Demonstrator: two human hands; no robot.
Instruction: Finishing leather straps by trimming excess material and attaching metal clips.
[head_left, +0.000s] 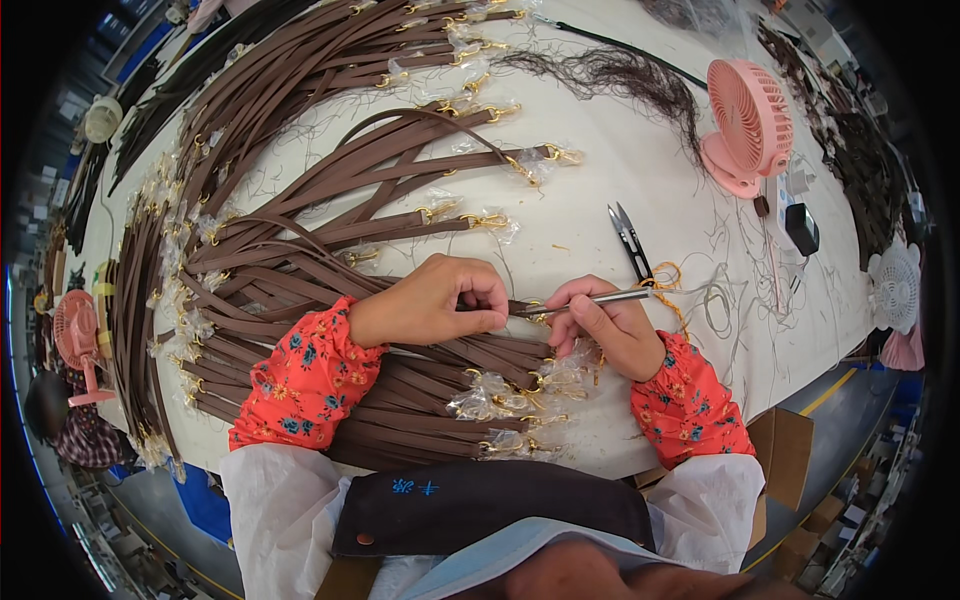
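My left hand point(440, 298) is closed, thumb and fingers pinching a brown strap point(523, 308) near its end, above the pile. Close beside it, my right hand point(606, 322) is closed around a slim silver metal tool point(625, 296), which lies across its fingers and points right. Its exact kind is hard to make out. The right fingertips also meet the strap's end, where a bit of gold metal shows. Under both hands lie several brown straps point(440, 400) with gold hooks, wrapped in clear plastic point(492, 398).
Black thread snips point(628, 243) lie beyond my right hand, next to orange thread point(668, 285). A pink fan point(745, 125) stands at the far right, with a dark thread tangle point(620, 80) to its left. More brown straps point(300, 80) cover the table's far left.
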